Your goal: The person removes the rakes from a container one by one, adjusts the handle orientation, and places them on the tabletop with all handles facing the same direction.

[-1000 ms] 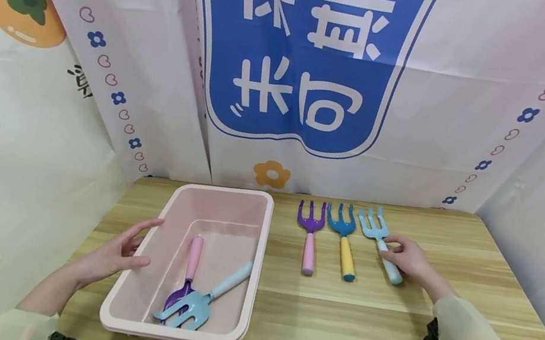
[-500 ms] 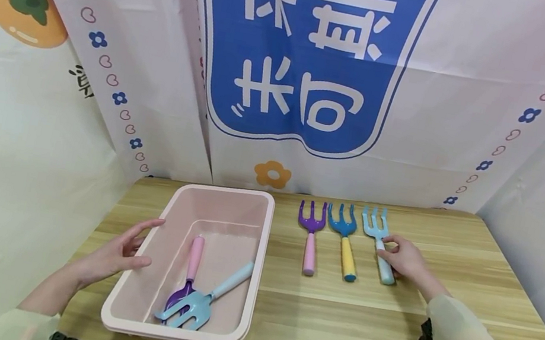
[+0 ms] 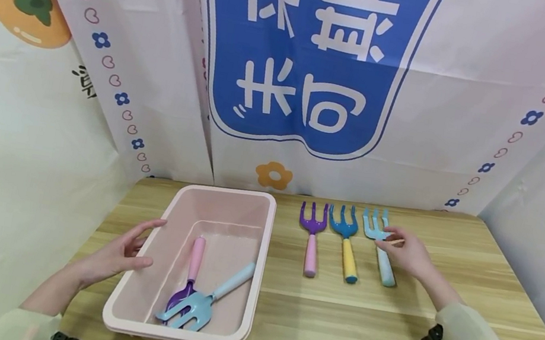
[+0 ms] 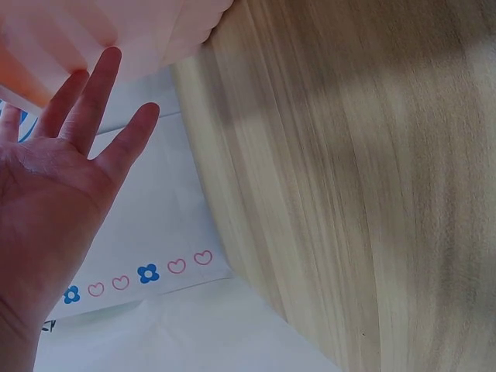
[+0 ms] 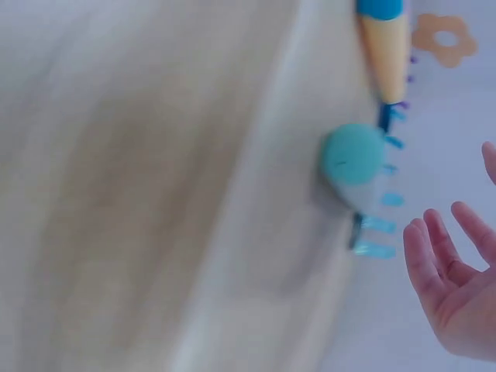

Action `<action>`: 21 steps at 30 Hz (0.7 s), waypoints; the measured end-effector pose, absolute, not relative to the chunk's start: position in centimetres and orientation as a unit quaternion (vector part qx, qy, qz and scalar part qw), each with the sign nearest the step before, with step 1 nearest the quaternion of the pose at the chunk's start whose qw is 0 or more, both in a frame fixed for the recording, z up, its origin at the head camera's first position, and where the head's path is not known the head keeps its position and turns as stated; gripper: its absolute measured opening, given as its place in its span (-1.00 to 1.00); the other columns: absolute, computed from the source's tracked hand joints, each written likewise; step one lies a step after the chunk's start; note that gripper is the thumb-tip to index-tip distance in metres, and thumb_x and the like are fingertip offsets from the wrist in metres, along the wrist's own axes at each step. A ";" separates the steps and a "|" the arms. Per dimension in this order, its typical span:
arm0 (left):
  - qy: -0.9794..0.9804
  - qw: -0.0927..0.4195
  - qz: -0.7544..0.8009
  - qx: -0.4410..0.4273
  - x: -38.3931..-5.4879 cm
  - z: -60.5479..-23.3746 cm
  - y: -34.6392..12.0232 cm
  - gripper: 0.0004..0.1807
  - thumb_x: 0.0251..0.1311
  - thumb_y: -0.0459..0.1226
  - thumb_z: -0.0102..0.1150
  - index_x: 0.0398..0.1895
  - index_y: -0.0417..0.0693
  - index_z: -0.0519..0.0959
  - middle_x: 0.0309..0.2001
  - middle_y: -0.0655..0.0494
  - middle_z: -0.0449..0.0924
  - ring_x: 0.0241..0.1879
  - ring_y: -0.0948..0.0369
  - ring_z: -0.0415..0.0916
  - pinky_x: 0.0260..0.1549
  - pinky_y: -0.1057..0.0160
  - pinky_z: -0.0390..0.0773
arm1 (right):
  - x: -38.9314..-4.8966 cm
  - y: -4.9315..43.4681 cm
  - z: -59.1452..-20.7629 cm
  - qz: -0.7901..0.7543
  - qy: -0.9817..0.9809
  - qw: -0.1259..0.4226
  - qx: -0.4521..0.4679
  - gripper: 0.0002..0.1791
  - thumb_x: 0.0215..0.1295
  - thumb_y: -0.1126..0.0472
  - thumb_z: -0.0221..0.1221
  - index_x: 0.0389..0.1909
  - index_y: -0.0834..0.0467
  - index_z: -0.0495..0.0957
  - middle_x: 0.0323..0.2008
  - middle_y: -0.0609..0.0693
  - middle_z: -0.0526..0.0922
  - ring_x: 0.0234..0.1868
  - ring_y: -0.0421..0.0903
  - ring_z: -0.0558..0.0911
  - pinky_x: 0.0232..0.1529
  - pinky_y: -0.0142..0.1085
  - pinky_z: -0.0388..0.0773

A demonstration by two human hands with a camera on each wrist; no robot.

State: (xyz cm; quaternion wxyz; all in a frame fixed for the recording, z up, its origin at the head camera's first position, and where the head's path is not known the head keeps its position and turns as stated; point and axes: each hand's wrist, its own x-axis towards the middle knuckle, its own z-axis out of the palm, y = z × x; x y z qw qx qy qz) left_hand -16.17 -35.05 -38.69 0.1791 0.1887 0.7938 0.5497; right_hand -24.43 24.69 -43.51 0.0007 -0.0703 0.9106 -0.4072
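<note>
My left hand rests with spread fingers against the left side of the pink plastic bin; the left wrist view shows the fingertips at the bin's outer wall. At the right end of a row, my right hand hovers over a light blue toy garden fork, partly covering its neck. In the right wrist view, my loosely bent right-hand fingers stand apart from that fork's handle end. To its left lie a blue fork with a yellow handle and a purple fork with a pink handle.
Inside the bin, another light blue fork lies across a purple tool with a pink handle, whose head is partly hidden. The wooden table meets a printed cloth backdrop behind the forks.
The rightmost light blue fork was turned straighter, its prongs shifting right and its handle end left. My right hand has since let go and lifted off it. The left hand stays put.
</note>
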 end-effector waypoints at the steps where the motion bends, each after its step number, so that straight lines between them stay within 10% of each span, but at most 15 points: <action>1: 0.793 0.179 0.550 0.189 -16.2 -38.7 -35.0 -0.19 0.36 -0.42 0.06 0.54 0.09 -0.10 0.28 -0.64 0.10 0.00 0.09 0.55 -0.20 0.03 0.63 | -24.3 24.5 -43.0 -0.416 0.906 -0.004 -0.079 -0.40 0.37 0.05 0.20 0.24 0.38 0.36 0.03 0.38 0.52 0.01 0.29 0.52 -0.05 0.06 0.52; 21: 0.802 0.178 0.540 0.182 -16.0 -38.4 -34.8 -0.18 0.36 -0.40 0.06 0.55 0.12 -0.11 0.28 -0.62 0.13 0.01 0.03 0.53 -0.19 0.04 0.62 | -23.8 16.2 -33.2 -0.419 0.857 0.038 -0.299 -0.42 0.29 0.14 0.28 0.28 0.21 0.39 0.07 0.15 0.56 0.05 0.06 0.52 -0.03 -0.04 0.53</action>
